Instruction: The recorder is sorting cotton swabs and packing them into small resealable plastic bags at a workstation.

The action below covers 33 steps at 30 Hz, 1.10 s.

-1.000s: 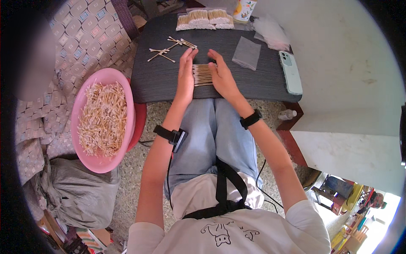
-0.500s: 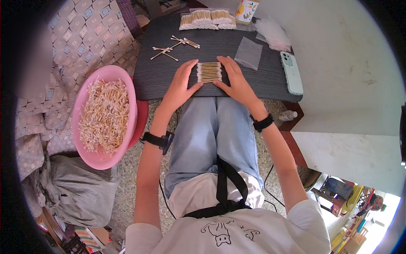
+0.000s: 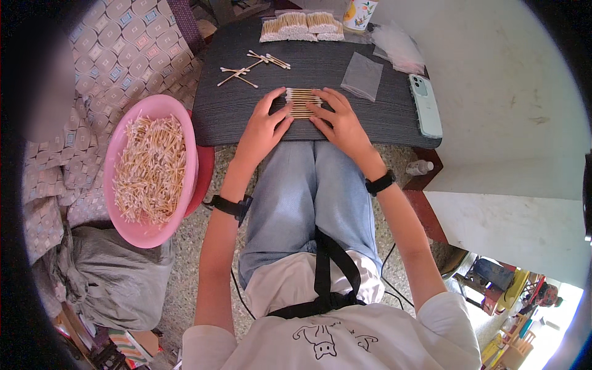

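While both palms face inward over the near part of the dark table (image 3: 237, 120), a flat row of cotton swabs (image 3: 301, 100) lies between them, sticks running side to side and the white tips stacked into two columns. The left hand (image 3: 261, 128) stands at the row's left end, partly open, its fingers curved and spread, the fingertips at or over the left tips. At the opposite end the right hand (image 3: 347, 128) mirrors it, also partly open, with bent, separated fingers reaching over the right tips and onto the sticks. Most of the middle of the row shows between the two sets of fingertips; how firmly either hand presses cannot be told.

Past the left hand, toward the far left, a few loose swabs (image 3: 237, 76) lie crossed on the table. A flat clear bag (image 3: 362, 76) rests beyond the right hand, with a pale phone (image 3: 425, 106) farther right. Filled bags of swabs (image 3: 302, 28) sit along the far edge. Well left of the left hand, a pink basin (image 3: 146, 237) holds a heap of swabs.
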### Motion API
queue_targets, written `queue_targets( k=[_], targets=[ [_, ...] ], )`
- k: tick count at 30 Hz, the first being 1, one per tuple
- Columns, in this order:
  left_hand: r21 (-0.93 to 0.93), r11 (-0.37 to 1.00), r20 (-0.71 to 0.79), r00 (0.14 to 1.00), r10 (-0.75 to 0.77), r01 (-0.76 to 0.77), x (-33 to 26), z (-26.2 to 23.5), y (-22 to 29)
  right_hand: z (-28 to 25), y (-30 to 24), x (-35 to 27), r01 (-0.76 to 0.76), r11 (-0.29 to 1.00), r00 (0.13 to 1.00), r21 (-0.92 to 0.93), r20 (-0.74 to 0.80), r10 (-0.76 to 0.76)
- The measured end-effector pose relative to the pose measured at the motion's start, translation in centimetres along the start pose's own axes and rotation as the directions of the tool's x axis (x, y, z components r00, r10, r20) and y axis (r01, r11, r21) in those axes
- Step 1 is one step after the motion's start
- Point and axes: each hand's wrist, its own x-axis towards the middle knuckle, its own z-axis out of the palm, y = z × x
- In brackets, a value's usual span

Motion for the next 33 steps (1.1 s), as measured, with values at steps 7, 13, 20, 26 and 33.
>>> queue_targets(
  k=[7,13,20,26,33],
  targets=[
    [-0.018,1.0,-0.001,1.0,-0.012,0.012,0.0,0.0,0.3,-0.2,-0.5,0.2,0.04,0.999,0.998,0.004,-0.045,-0.04],
    [0.049,0.999,-0.033,0.999,0.003,-0.001,0.5,0.0,1.0,-0.7,-0.7,0.8,0.069,0.997,0.997,-0.043,-0.017,-0.069],
    [0.127,0.991,0.016,0.999,0.032,-0.034,0.4,-0.1,2.0,-0.5,-0.7,0.5,0.093,0.985,0.996,-0.148,0.011,-0.093],
    [0.163,0.986,0.053,0.998,0.036,-0.044,0.3,0.0,2.5,-0.7,-1.3,-0.2,0.043,0.988,0.999,-0.15,-0.011,-0.045],
    [0.237,0.971,-0.01,0.999,0.041,-0.037,0.4,0.7,2.3,-0.8,-1.3,-0.3,0.069,0.981,0.998,-0.182,0.007,-0.069]
  ],
)
